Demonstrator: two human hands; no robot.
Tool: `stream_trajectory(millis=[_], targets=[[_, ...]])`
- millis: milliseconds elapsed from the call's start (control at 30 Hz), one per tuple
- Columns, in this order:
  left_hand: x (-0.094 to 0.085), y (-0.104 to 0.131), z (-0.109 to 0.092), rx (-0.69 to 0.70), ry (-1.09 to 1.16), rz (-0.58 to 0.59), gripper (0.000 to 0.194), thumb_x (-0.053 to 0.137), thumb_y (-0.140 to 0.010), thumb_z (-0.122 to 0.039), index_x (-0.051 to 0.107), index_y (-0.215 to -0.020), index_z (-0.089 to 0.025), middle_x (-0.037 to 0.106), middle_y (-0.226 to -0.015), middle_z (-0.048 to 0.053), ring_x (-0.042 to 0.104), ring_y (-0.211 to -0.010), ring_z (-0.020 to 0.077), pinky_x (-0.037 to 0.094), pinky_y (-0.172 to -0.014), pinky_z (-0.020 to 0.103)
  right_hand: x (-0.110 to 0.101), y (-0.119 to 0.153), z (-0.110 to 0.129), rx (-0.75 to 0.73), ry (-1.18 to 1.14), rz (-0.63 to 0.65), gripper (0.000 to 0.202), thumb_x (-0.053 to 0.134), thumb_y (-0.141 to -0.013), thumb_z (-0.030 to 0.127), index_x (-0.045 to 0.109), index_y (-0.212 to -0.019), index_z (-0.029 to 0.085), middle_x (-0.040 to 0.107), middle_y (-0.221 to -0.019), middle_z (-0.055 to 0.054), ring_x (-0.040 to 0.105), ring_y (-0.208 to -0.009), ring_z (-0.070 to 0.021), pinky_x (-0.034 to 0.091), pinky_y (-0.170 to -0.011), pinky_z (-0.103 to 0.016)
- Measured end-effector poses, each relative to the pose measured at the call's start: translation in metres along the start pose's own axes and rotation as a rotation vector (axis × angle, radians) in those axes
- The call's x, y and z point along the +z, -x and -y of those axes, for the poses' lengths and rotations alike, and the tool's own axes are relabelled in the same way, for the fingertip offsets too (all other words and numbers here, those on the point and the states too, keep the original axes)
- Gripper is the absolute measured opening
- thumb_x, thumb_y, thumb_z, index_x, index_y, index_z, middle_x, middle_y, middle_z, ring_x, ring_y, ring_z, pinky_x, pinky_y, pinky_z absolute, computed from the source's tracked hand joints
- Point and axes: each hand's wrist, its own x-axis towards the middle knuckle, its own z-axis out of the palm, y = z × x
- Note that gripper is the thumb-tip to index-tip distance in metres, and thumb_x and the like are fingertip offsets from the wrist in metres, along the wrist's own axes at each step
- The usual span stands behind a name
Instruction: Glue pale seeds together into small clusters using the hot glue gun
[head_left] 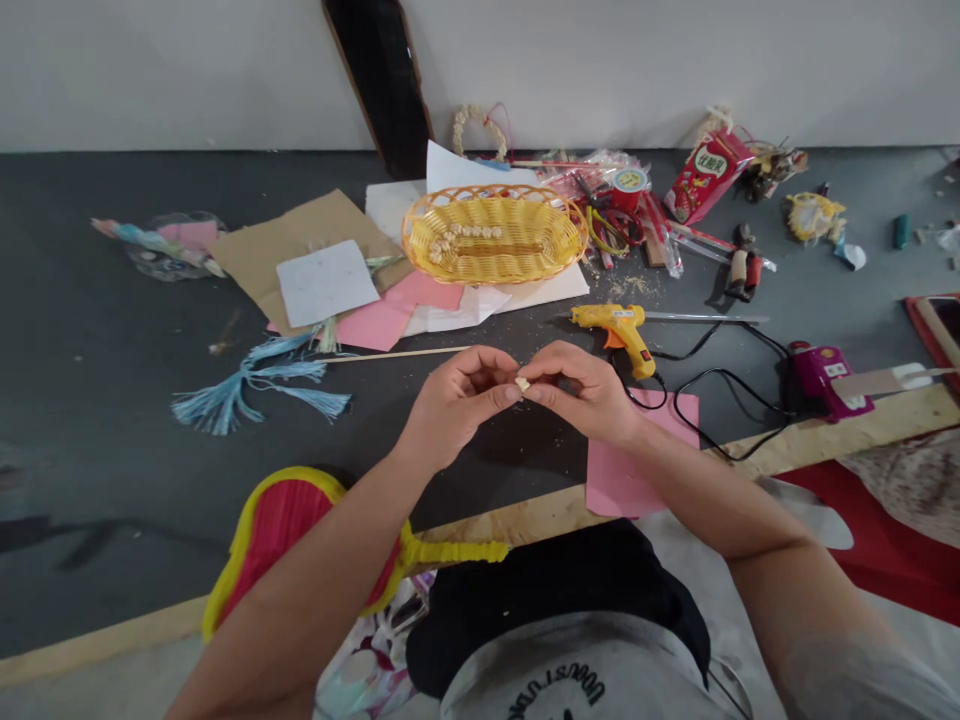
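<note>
Between my fingertips, above the dark tabletop, is a small cream-coloured knotted piece (523, 384). My left hand (472, 393) pinches it from one side and my right hand (579, 388) from the other, thumbs and forefingers nearly meeting. Fingers cover part of the piece, so its full shape is hidden. Beyond my hands stands a yellow woven basket (495, 270) with several similar cream pieces (466, 236) inside, toward its left. A thin pale stick (405, 354) lies left of my hands. To the right rests a yellow glue gun (619, 328) with a clear glue stick in its back.
Blue tassels (251, 385), brown card (262, 250) and pink paper (379, 320) lie left. A red-and-yellow fan (289, 500) overlaps the near edge. Right are pliers (744, 265), a red carton (707, 175), a purple power strip (829, 380) with a black cord, and pink paper under my right forearm.
</note>
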Motion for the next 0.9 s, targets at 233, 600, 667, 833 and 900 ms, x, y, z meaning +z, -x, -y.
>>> stream_trajectory(millis=[233, 600, 667, 833, 900], targets=[[-0.0004, 0.0027, -0.002, 0.012, -0.124, 0.021, 0.023, 0.083, -0.072, -0.036, 0.08, -0.088, -0.02, 0.076, -0.085, 0.004, 0.065, -0.077, 0.0151, 0.051, -0.075, 0.026, -0.0009, 0.0005, 0.002, -0.103, 0.205, 0.001, 0.012, 0.062, -0.09, 0.017, 0.065, -0.101, 0.021, 0.068, -0.09, -0.006, 0.065, -0.082, -0.0153, 0.056, -0.069, -0.029], [-0.0029, 0.0006, -0.0006, -0.077, 0.017, 0.078, 0.026, 0.086, -0.068, -0.039, 0.082, -0.086, -0.02, 0.077, -0.078, 0.005, 0.063, -0.068, 0.0137, 0.052, -0.069, 0.026, -0.001, 0.0022, -0.0049, -0.164, 0.268, -0.013, 0.014, 0.065, -0.092, 0.023, 0.068, -0.105, 0.024, 0.068, -0.095, -0.006, 0.067, -0.089, -0.0168, 0.059, -0.081, -0.031], [-0.003, 0.0004, -0.0008, -0.07, 0.022, 0.079, 0.026, 0.086, -0.068, -0.039, 0.082, -0.085, -0.021, 0.076, -0.077, 0.005, 0.062, -0.067, 0.0127, 0.051, -0.068, 0.025, -0.0013, 0.0022, -0.0048, -0.164, 0.285, -0.012, 0.013, 0.063, -0.092, 0.023, 0.069, -0.104, 0.024, 0.068, -0.095, -0.006, 0.067, -0.089, -0.0166, 0.06, -0.08, -0.031], [-0.0032, 0.0001, -0.0016, -0.077, 0.022, 0.081, 0.022, 0.086, -0.068, -0.038, 0.082, -0.082, -0.021, 0.074, -0.074, 0.003, 0.059, -0.065, 0.0113, 0.05, -0.067, 0.024, -0.0007, 0.0027, -0.0047, -0.198, 0.301, -0.019, 0.014, 0.063, -0.093, 0.021, 0.069, -0.105, 0.023, 0.068, -0.095, -0.007, 0.067, -0.089, -0.0164, 0.06, -0.08, -0.03], [-0.0031, 0.0001, -0.002, -0.082, 0.009, 0.074, 0.021, 0.086, -0.068, -0.037, 0.081, -0.08, -0.021, 0.073, -0.073, 0.003, 0.059, -0.065, 0.0112, 0.049, -0.067, 0.024, -0.0004, 0.0029, -0.005, -0.192, 0.278, -0.013, 0.015, 0.063, -0.092, 0.021, 0.069, -0.106, 0.023, 0.068, -0.095, -0.007, 0.067, -0.09, -0.0168, 0.06, -0.081, -0.031]])
